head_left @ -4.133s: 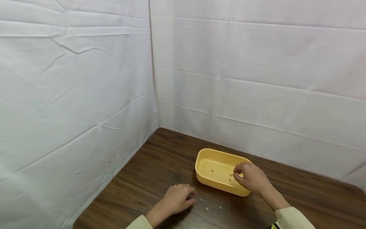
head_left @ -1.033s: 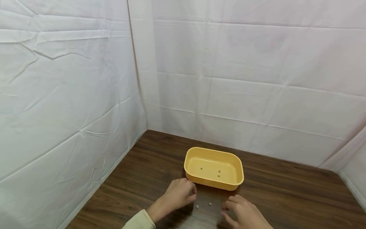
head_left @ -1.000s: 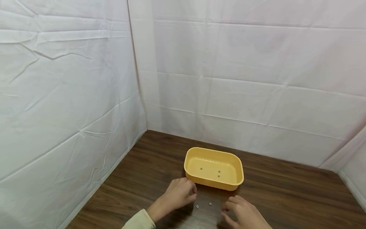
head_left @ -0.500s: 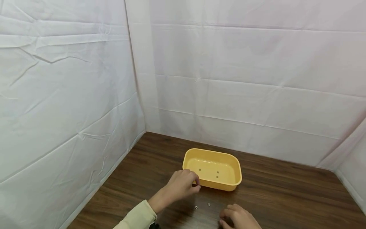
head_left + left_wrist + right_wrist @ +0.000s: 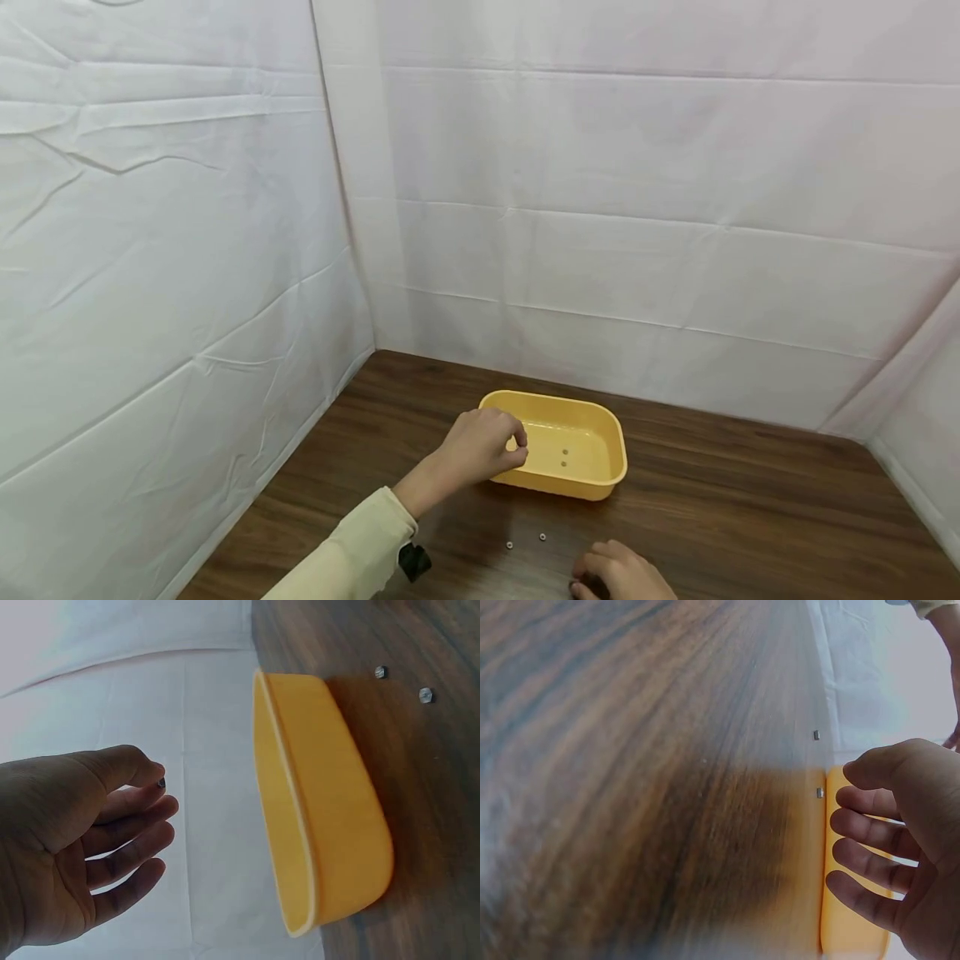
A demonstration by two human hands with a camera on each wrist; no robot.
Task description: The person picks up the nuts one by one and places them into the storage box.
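Observation:
My left hand pinches a small metal nut between thumb and forefinger, above the left end of the yellow tray. Two nuts lie visible on the tray floor, one nut just behind the other; the hand covers the left part. On the table in front of the tray sit two more nuts, a left nut and a right nut. To their right, my right hand hovers low near the table with loosely bent fingers, holding nothing in the right wrist view.
The dark wood-grain table extends right of the tray. White cloth walls stand behind and to the left. A dark object hangs under the left sleeve cuff.
My left hand has risen from the table by the loose nuts to above the tray, carrying a nut. The right hand, over the tray earlier, has drawn back to the table's near side.

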